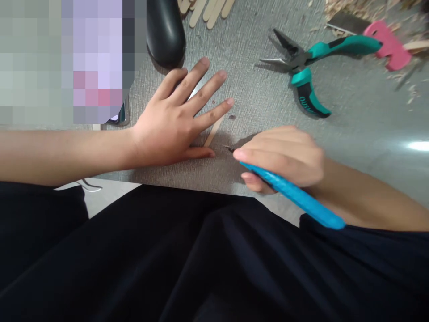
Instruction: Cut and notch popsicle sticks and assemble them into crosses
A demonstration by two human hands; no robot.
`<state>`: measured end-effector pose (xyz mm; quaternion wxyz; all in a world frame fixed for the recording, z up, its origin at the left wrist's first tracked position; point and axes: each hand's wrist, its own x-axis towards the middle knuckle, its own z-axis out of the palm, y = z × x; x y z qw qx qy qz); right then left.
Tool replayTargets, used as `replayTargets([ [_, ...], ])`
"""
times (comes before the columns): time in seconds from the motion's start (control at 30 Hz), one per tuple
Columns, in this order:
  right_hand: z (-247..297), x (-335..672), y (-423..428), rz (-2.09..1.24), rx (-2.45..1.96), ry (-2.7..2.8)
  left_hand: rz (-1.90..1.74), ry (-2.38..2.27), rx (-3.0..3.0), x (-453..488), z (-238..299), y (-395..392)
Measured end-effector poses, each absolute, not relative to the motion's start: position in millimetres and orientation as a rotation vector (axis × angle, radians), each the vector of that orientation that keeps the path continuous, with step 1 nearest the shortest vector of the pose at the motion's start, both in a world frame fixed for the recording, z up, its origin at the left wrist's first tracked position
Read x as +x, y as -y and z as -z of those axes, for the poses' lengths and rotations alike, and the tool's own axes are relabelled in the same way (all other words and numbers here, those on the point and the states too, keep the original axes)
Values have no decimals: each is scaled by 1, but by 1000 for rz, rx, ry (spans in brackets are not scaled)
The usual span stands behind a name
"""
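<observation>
My left hand (179, 118) lies flat with its fingers spread over the grey textured table. A thin, pale wooden strip (214, 131) shows between its little-finger side and its thumb; part of it is hidden by the hand. To the right, my right hand (281, 156) is closed around a blue-handled tool (295, 194) with a thin, pointed dark tip. That tip hovers close to the wooden strip, apart from it; whether it touches the table I cannot tell. Small dark specks (232, 117) lie beyond the strip.
Needle-nose pliers (300, 67) with teal and black handles lie spread beyond my right hand. A pink-handled blade (387, 44) rests among wood shavings (345, 9) at far right. A black rounded object, like a computer mouse (166, 33), stands near several wooden craft sticks (212, 11).
</observation>
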<state>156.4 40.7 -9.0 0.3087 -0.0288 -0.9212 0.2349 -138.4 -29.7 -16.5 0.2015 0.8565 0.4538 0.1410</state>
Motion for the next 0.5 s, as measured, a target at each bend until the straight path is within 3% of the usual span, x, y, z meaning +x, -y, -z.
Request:
replayTargets([
  [0.2, 19, 152, -24, -621, -167, 2394, -414, -1270, 2387, -140, 20, 28],
  [0.33, 15, 151, -27, -980, -688, 2354, -414, -1245, 2426, -141, 22, 28],
  [0.5, 14, 151, -37, -1117, -781, 2275, -403, -1249, 2425, -142, 21, 28],
])
